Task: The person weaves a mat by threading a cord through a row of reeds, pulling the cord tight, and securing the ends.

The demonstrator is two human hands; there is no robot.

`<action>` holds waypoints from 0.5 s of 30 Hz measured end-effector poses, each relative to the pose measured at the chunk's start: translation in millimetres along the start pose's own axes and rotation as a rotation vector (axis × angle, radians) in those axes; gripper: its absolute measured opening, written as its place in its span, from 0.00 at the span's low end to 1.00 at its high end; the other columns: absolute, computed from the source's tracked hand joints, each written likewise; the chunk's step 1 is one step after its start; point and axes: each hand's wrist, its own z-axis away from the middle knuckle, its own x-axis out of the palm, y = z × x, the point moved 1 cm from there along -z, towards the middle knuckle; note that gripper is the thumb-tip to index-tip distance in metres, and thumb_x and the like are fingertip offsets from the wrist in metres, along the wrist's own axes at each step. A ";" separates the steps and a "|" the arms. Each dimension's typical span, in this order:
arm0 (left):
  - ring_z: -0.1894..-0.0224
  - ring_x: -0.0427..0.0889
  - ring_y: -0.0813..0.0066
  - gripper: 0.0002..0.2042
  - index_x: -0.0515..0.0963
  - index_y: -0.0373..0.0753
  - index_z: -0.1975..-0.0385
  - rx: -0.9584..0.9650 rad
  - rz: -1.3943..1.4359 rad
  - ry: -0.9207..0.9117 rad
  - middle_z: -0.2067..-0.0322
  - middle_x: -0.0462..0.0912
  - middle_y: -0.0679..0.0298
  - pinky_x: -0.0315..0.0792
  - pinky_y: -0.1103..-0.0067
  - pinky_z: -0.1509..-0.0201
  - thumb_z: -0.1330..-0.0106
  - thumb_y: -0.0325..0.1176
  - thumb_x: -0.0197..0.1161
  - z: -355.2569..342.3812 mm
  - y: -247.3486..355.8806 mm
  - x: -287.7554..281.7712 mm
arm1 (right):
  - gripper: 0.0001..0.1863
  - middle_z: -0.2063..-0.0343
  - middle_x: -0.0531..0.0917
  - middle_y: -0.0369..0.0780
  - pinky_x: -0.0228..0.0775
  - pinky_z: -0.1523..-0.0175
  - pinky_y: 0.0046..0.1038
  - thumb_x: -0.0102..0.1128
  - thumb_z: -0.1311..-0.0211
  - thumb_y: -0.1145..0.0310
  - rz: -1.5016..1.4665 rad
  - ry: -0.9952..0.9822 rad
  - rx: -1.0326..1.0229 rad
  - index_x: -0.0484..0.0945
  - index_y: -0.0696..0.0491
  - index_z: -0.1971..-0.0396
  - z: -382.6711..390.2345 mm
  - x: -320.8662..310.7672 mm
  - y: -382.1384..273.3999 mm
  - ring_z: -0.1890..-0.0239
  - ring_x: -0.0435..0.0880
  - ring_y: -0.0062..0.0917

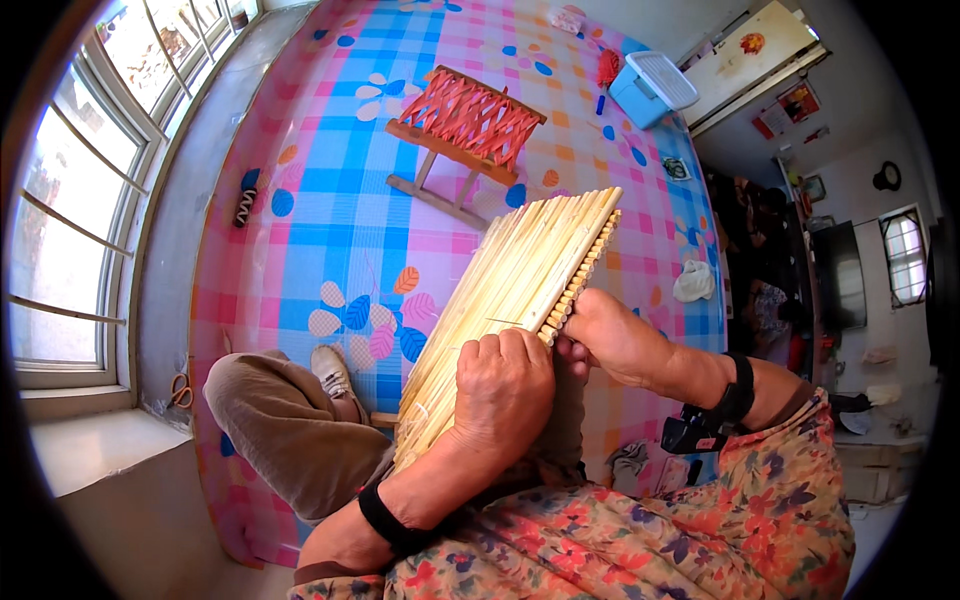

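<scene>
Daylight glares white through the left window [72, 215], and lines bend toward black edges.

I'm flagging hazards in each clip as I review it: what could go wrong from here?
The left hand and right hand are both at one long edge of the stalk panel; uneven pressure there might crack or shift a stalk.

The panel's far end reaches out beyond both hands, so a swing could bump the stand with red strips.

Scissors lie near the bent knee; a leg shift might knock them.
</scene>
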 end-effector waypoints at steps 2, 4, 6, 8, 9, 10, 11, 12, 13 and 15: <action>0.77 0.74 0.64 0.08 0.68 0.39 0.79 -0.016 -0.003 0.014 0.80 0.70 0.61 0.65 0.69 0.73 0.45 0.31 0.61 -1.5 -0.8 1.4 | 0.10 0.77 0.74 0.35 0.66 0.78 0.22 0.42 0.38 0.75 -0.130 -0.015 0.032 0.75 0.58 0.64 -1.4 4.9 -3.6 0.80 0.69 0.16; 0.77 0.74 0.63 0.08 0.69 0.39 0.79 -0.022 -0.029 0.009 0.80 0.71 0.60 0.65 0.69 0.73 0.45 0.31 0.61 -1.4 -4.8 -2.9 | 0.11 0.76 0.74 0.34 0.66 0.77 0.21 0.42 0.39 0.76 -0.206 -0.078 0.061 0.75 0.57 0.62 -3.4 7.8 -11.4 0.80 0.67 0.15; 0.77 0.75 0.62 0.08 0.69 0.39 0.78 -0.046 -0.040 0.032 0.79 0.73 0.60 0.67 0.68 0.72 0.45 0.31 0.62 -6.0 -4.5 -7.4 | 0.12 0.75 0.75 0.35 0.67 0.77 0.21 0.42 0.39 0.76 -0.311 -0.162 0.048 0.75 0.57 0.61 -7.3 -2.9 -12.0 0.80 0.67 0.15; 0.76 0.75 0.61 0.08 0.70 0.39 0.77 -0.044 -0.017 0.035 0.79 0.73 0.61 0.68 0.68 0.71 0.45 0.32 0.63 -7.0 -14.4 -4.8 | 0.14 0.73 0.77 0.38 0.70 0.76 0.22 0.43 0.38 0.75 -0.355 -0.189 0.036 0.75 0.58 0.56 -8.9 -5.9 -15.0 0.81 0.69 0.15; 0.76 0.75 0.61 0.08 0.70 0.39 0.77 -0.039 -0.008 0.032 0.79 0.73 0.61 0.69 0.67 0.71 0.45 0.33 0.63 -5.4 -21.2 -5.0 | 0.15 0.73 0.78 0.39 0.71 0.76 0.23 0.43 0.38 0.74 -0.250 -0.175 0.003 0.74 0.59 0.54 -8.4 -6.0 -18.5 0.81 0.70 0.16; 0.74 0.77 0.60 0.08 0.73 0.37 0.73 -0.053 0.032 -0.002 0.77 0.75 0.60 0.71 0.67 0.68 0.43 0.33 0.63 -3.2 -27.1 -8.3 | 0.17 0.72 0.79 0.40 0.71 0.75 0.23 0.44 0.38 0.73 -0.145 -0.159 -0.029 0.73 0.60 0.51 -7.2 -7.3 -22.9 0.81 0.72 0.16; 0.72 0.78 0.60 0.07 0.73 0.37 0.74 -0.040 0.051 -0.016 0.77 0.76 0.60 0.70 0.67 0.67 0.43 0.33 0.62 -1.5 -34.1 -11.2 | 0.18 0.71 0.80 0.41 0.72 0.75 0.23 0.44 0.37 0.73 -0.039 -0.140 -0.061 0.73 0.61 0.49 -5.5 -8.9 -25.7 0.81 0.73 0.16; 0.71 0.78 0.60 0.07 0.73 0.38 0.75 -0.027 0.052 -0.027 0.77 0.76 0.60 0.70 0.67 0.66 0.42 0.33 0.61 -1.7 -44.7 -17.9 | 0.23 0.72 0.82 0.42 0.73 0.75 0.22 0.46 0.35 0.70 0.193 -0.063 -0.172 0.69 0.63 0.42 -6.6 -16.1 -24.1 0.79 0.78 0.17; 0.69 0.79 0.60 0.07 0.73 0.39 0.76 -0.015 0.064 -0.033 0.77 0.76 0.60 0.70 0.67 0.65 0.41 0.34 0.60 -3.4 -53.8 -24.9 | 0.23 0.72 0.82 0.42 0.74 0.75 0.22 0.46 0.34 0.69 0.298 -0.026 -0.268 0.68 0.63 0.41 -1.8 -26.5 -22.3 0.78 0.78 0.17; 0.66 0.80 0.58 0.07 0.74 0.38 0.74 -0.020 0.057 -0.131 0.74 0.78 0.58 0.71 0.65 0.62 0.39 0.35 0.59 -8.1 -69.6 -42.0 | 0.24 0.73 0.82 0.42 0.74 0.75 0.21 0.47 0.33 0.68 0.497 0.055 -0.461 0.66 0.62 0.40 10.8 -49.9 -14.6 0.77 0.80 0.17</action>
